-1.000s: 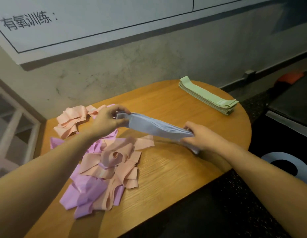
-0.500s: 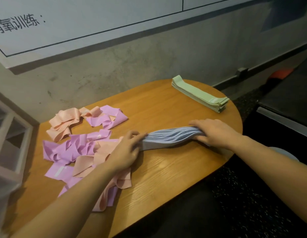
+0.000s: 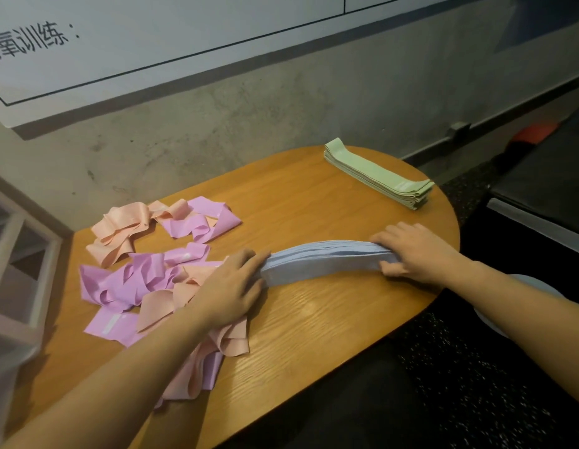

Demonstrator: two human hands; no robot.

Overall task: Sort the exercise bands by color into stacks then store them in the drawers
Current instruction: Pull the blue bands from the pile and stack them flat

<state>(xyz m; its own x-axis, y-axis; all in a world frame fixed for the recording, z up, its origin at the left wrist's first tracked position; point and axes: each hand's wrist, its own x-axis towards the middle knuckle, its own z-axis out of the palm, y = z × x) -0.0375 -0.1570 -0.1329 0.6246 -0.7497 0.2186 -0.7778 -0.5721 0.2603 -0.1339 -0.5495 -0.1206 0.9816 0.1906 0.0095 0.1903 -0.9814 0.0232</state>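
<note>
A stack of pale blue bands [image 3: 320, 259] lies across the wooden table [image 3: 314, 322], bowed up in the middle. My left hand [image 3: 233, 285] grips its left end and my right hand [image 3: 414, 251] grips its right end, both down on the tabletop. A neat stack of green bands [image 3: 377, 173] sits at the far right of the table. A loose heap of purple bands [image 3: 136, 280] and peach bands [image 3: 120, 225] covers the left side, partly under my left forearm.
A white shelf or drawer frame [image 3: 19, 264] stands left of the table. The concrete wall [image 3: 249, 105] with a white board runs behind. Dark floor and a black object [image 3: 547, 183] lie to the right, past the table's rounded edge.
Both hands have brought the blue stack down from mid-air onto the table and set it further right, clear of the heap. The heap's purple bands near the back are uncovered.
</note>
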